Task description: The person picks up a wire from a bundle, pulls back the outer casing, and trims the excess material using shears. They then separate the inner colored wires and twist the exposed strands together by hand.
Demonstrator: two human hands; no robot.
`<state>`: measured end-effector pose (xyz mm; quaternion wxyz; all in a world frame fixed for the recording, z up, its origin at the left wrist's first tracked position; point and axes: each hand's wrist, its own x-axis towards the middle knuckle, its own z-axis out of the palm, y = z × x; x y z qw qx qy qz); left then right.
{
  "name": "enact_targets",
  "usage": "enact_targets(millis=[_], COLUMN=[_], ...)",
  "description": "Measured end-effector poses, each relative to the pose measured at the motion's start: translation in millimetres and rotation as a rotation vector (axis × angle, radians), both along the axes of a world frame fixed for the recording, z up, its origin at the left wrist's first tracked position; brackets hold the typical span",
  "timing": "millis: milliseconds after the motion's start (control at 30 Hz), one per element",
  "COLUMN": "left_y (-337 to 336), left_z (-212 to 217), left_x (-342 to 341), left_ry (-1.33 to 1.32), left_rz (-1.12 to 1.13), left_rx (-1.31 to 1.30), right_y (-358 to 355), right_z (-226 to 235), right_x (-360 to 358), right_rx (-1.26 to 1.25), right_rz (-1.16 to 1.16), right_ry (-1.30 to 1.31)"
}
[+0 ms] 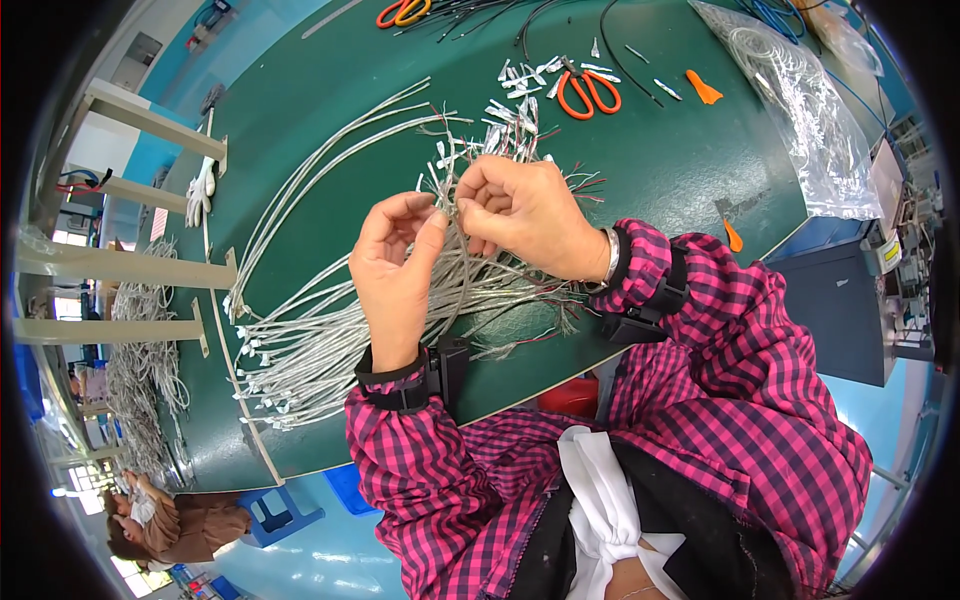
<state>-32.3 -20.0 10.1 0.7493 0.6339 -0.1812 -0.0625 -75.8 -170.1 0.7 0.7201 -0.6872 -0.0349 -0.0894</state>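
Note:
My left hand (398, 262) and my right hand (530, 212) meet over the table, thumbs and forefingers pinched around the frayed end of a grey braided cable (451, 212). The fingertips partly hide that end. Beneath my hands fans a large bundle of similar cables (310, 375), with small white tips toward the left and stripped ends toward the right. A few separate cables (345, 140) curve away at the far left. Just beyond my hands lies a heap of silvery foil scraps (515, 120) and thin red and white wires.
Orange-handled scissors (588, 92) lie beyond the scraps on the green table (690, 160). Orange pieces (703, 88) and a clear plastic bag of cable (800, 110) are at the right. Beige metal brackets (130, 262) line the left edge. A person (175, 525) sits at lower left.

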Motion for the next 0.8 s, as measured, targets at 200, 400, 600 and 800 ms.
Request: enact_targets(millis=[200,400,600,800], left_y=[5.4,4.4,2.3,1.1], left_z=[-2.0,-6.5,-5.3,-8.8], left_x=[3.3,1.9,0.4,-0.3], left_ry=[-0.339,-0.296,-0.280,-0.431], left_rz=[0.044,0.074,0.078,0.091], left_rx=[0.293,0.258,0.231,0.317], right_y=[2.1,3.4,5.0,5.1], right_z=[-2.3,-2.0,-3.8,-1.2], right_x=[0.4,-0.3,1.1,-1.5], right_rx=[-0.266,-0.161,-0.258,-0.437], right_rz=[-0.093,-0.030,-0.145,-0.175], right_ry=[-0.207,-0.089,-0.229,-0.301])
